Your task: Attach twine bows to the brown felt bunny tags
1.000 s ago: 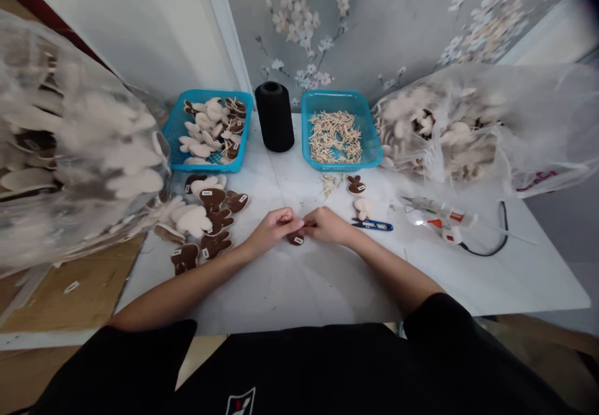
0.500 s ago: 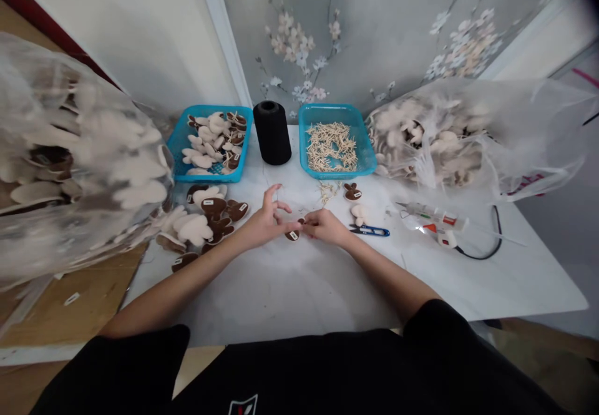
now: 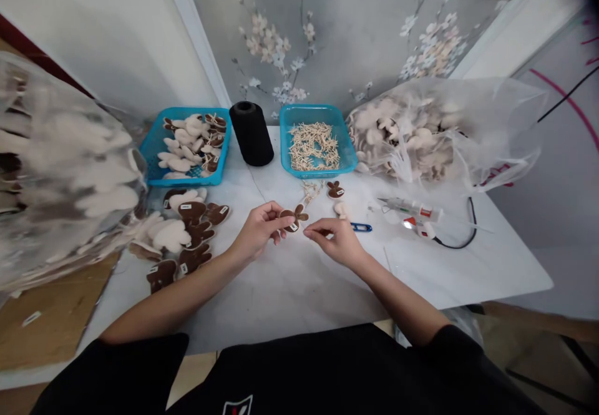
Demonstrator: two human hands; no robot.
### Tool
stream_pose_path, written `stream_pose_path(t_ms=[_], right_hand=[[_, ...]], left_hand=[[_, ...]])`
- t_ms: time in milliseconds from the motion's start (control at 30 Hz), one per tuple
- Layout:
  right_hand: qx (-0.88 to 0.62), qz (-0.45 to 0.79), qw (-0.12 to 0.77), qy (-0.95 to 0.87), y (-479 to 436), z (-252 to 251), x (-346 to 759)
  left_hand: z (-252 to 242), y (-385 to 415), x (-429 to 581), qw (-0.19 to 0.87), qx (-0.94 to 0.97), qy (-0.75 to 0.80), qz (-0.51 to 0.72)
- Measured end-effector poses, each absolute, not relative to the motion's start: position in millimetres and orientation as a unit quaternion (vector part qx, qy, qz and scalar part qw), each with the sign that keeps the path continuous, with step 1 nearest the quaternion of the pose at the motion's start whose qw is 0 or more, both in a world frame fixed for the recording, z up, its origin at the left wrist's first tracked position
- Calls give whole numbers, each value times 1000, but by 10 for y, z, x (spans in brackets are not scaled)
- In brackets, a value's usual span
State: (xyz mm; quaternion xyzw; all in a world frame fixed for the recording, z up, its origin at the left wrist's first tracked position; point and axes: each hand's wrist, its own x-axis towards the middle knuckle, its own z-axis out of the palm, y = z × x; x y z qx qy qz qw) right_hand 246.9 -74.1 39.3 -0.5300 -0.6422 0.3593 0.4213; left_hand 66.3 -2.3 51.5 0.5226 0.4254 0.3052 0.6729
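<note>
My left hand (image 3: 258,231) pinches a brown rabbit-shaped fabric piece (image 3: 299,217) with a small white label, its ears pointing right. Just right of it, my right hand (image 3: 340,239) has thumb and fingertips pressed together, apart from the piece; whatever they hold is too small to make out. Behind that hand lie another brown rabbit piece (image 3: 335,190), a cream-coloured one (image 3: 341,209) and blue-handled thread snips (image 3: 362,227), partly covered by the hand. A few short pale cords (image 3: 311,190) lie in front of the right basket.
A blue basket (image 3: 187,182) holds rabbit pieces; another blue basket (image 3: 319,172) holds short pale cords. Between them stands a black thread cone (image 3: 253,137). Loose rabbit pieces (image 3: 199,233) lie left. Plastic bags (image 3: 60,171) (image 3: 486,146) flank the table. A glue gun (image 3: 412,211) with cable lies right.
My left hand, open beside the piece before, now grips it and has lifted it, ears showing. The right hand has let go of the piece and drawn off to the right. The view has shifted.
</note>
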Motion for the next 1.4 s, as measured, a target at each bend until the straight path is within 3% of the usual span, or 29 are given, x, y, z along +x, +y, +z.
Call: stream_pose_path(t_ms=[100, 267, 567, 800, 967, 1067, 1400], right_hand=[[-495, 201, 417, -735, -819, 482, 2483], [-473, 106, 369, -793, -757, 599, 2598], [-446, 174, 314, -820, -505, 656, 2744], [-421, 254, 349, -798, -600, 618, 2694], [-480, 164, 389, -769, -812, 532, 2546], [-505, 90, 363, -778, -887, 508, 2507], [-475, -8, 245, -845, -932, 523, 2445]], left_hand=[[493, -72, 737, 677, 518, 438, 287], [504, -160, 793, 684, 550, 425, 220], [681, -189, 755, 645, 665, 359, 115], [715, -170, 673, 670, 635, 314, 223], [564, -280, 726, 704, 516, 371, 317], [525, -330, 760, 696, 494, 402, 331], [571, -290, 696, 691, 560, 419, 180]])
